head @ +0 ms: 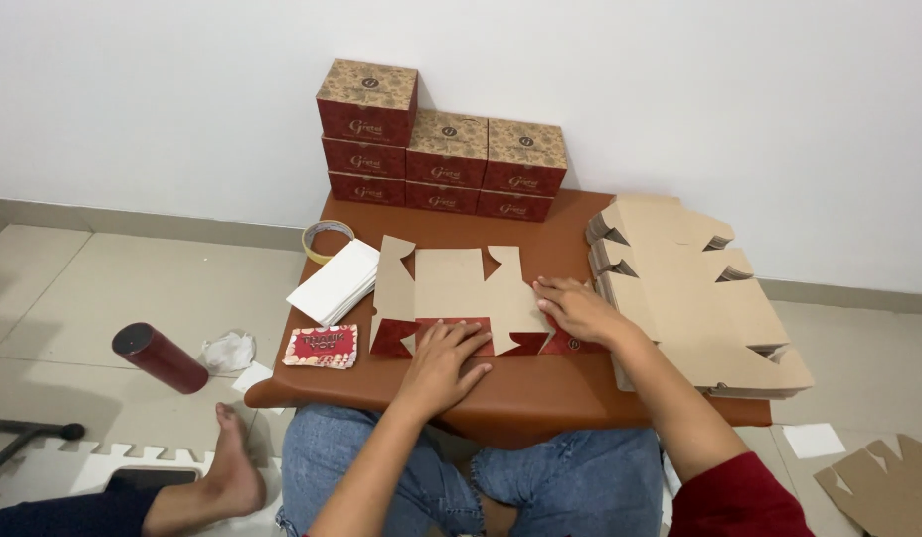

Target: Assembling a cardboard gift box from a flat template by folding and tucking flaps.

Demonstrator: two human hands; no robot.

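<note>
— How far along are we?

— I'm seeing seven finished boxes (pixel 436 149) stacked against the wall, and one flat box blank (pixel 451 288) lying open on the brown table (pixel 540 383). Both hands are pressing it flat, fingers spread, gripping nothing: left hand (pixel 444 360) on the red flap, right hand (pixel 578 310) on its right edge.

— What's left?

— I'm judging plenty: a thick pile of unfolded blanks (pixel 694 293) is waiting just beside.
</note>
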